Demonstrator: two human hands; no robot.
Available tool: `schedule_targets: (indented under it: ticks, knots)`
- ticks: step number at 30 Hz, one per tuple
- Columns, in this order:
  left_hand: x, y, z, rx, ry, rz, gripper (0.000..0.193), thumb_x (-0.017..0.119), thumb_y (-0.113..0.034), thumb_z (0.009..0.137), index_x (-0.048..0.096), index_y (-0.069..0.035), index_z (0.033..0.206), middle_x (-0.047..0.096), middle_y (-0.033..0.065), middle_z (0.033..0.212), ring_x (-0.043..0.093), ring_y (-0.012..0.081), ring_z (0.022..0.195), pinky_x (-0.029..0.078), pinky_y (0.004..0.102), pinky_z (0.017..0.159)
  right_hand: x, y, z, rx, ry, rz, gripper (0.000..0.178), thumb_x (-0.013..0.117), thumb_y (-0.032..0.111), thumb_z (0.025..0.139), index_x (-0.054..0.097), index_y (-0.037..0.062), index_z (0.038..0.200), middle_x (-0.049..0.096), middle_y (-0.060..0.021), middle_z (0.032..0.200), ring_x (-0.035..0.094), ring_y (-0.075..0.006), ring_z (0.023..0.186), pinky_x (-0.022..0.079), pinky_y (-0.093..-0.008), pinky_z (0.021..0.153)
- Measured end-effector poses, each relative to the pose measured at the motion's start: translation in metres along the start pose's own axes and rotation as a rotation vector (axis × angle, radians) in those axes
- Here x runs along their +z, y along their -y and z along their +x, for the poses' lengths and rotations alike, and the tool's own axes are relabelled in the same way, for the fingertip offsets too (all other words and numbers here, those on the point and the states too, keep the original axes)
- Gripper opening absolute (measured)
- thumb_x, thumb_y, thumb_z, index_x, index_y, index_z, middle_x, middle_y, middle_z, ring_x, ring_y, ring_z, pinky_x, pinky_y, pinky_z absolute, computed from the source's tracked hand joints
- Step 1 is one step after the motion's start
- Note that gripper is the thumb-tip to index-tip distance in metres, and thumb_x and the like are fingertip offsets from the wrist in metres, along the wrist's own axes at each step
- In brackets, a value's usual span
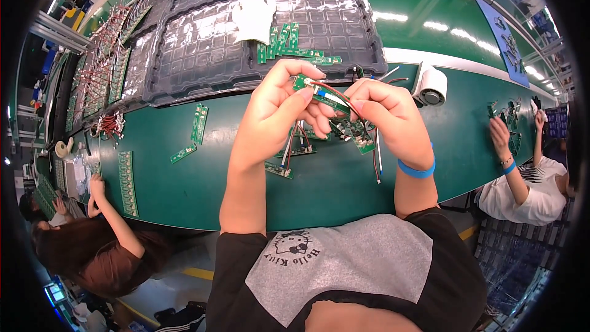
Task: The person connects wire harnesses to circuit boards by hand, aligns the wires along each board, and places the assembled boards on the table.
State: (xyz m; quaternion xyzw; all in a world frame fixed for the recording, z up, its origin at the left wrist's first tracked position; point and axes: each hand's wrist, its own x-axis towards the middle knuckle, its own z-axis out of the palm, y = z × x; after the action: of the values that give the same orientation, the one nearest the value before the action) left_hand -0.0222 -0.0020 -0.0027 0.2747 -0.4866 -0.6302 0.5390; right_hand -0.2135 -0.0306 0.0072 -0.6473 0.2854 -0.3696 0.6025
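A small green circuit board [300,82] is held up in front of me over the table. My left hand [273,107] is closed on its left end, with the thumb on top. Red and black wires and a white-and-blue cable [332,96] run along the board toward my right hand [390,104]. The right thumb and forefinger are pinched on the wires near the board's right end. Just below that hand is another green board [364,142] with wires hanging down. More wired boards [299,150] lie on the table under my hands, partly hidden by them.
Black compartment trays [203,43] stand ahead, bearing loose green boards [283,38] and a white glove [253,17]. Boards [199,124] and a long panel [127,181] lie left, near wired boards [101,80]. A white cylindrical device [432,86] stands right. Co-workers sit on both sides.
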Motion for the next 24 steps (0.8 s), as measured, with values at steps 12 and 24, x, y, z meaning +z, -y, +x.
schedule_targets:
  ticks: [12, 24]
  knots:
    - [0.0007, -0.0003, -0.0005, 0.001, 0.003, 0.008, 0.020, 0.039, -0.007, 0.090, 0.038, 0.002, 0.108, 0.060, 0.0158, 0.083, 0.060, 0.0170, 0.064, 0.051, 0.0267, 0.057, 0.0000, 0.0009, 0.0004, 0.009, 0.003, 0.013, 0.015, 0.050, 0.007, 0.083, 0.053, -0.0029, 0.073, 0.055, -0.0028, 0.077, 0.047, -0.0062, 0.066, 0.038, -0.0214, 0.057]
    - [0.0019, -0.0006, -0.0011, 0.005, 0.009, 0.022, 0.019, 0.039, -0.006, 0.090, 0.039, 0.001, 0.108, 0.060, 0.0156, 0.084, 0.060, 0.0171, 0.064, 0.051, 0.0265, 0.058, -0.0007, 0.0015, -0.0002, 0.023, 0.000, 0.012, 0.016, 0.050, 0.008, 0.083, 0.055, -0.0036, 0.073, 0.056, -0.0032, 0.077, 0.047, -0.0068, 0.066, 0.038, -0.0216, 0.057]
